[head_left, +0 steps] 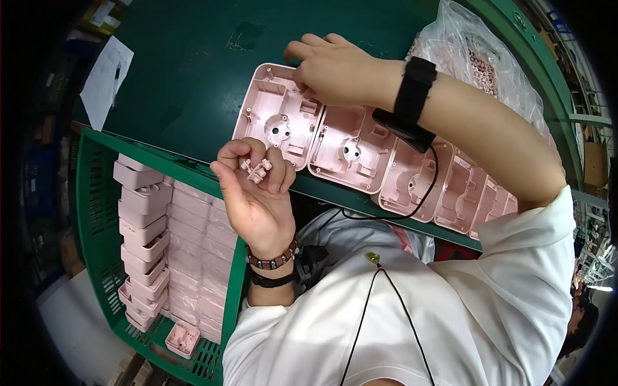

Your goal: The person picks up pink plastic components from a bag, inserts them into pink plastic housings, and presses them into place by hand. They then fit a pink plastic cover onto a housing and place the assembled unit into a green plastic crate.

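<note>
My left hand [261, 193] is turned palm up at the table's near edge. Its curled fingers cradle a few small pink plastic parts [257, 171]. Just beyond it lies an open pink plastic housing [259, 106] with inner ribs, posts and round holes. My right hand [335, 69] reaches over that housing's far right corner, its fingers bent down and closed; their tips are partly hidden, and what they hold cannot be made out. A second pink housing [335, 138] sits right beside the first, under my right wrist.
More pink housings [412, 183] continue the row rightward along the green table [187, 64]. A clear bag [476, 58] of small pink parts stands behind them. At left, a green crate [96, 212] holds stacked pink housings. Paper with a pen [116, 83] lies far left. A black cable [432, 186] hangs from my right wrist.
</note>
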